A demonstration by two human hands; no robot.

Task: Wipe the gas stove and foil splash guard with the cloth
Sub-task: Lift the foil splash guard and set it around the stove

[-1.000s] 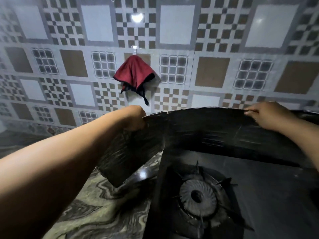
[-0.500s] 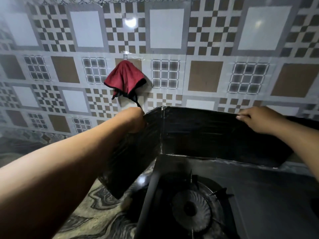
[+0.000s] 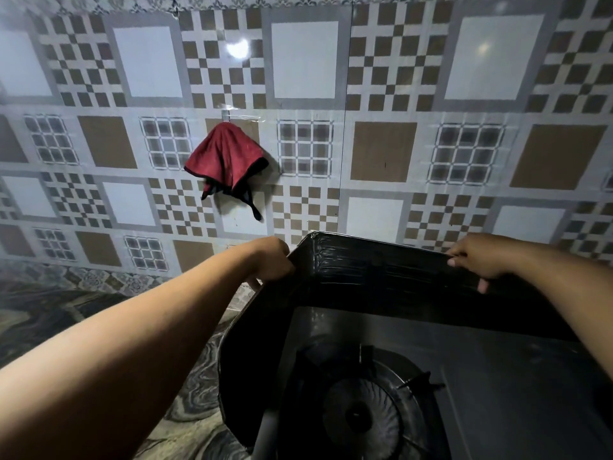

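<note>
The dark foil splash guard (image 3: 374, 277) stands folded around the back and left side of the black gas stove (image 3: 497, 393). My left hand (image 3: 270, 260) grips the guard's top edge at its left corner fold. My right hand (image 3: 477, 257) grips the top edge of the back panel, thumb on the inner face. The stove's left burner (image 3: 361, 416) sits below, between my arms. A red cloth (image 3: 227, 162) with a dark trim hangs from a hook on the tiled wall, above my left hand and apart from both hands.
A patterned tiled wall (image 3: 381, 151) rises directly behind the stove. A marbled stone counter (image 3: 192, 423) lies to the left of the stove, under the guard's side panel.
The view has shifted down and right across the wall. Both hands keep their grip on the guard's top edge; its left panel now stands closer against the stove's side.
</note>
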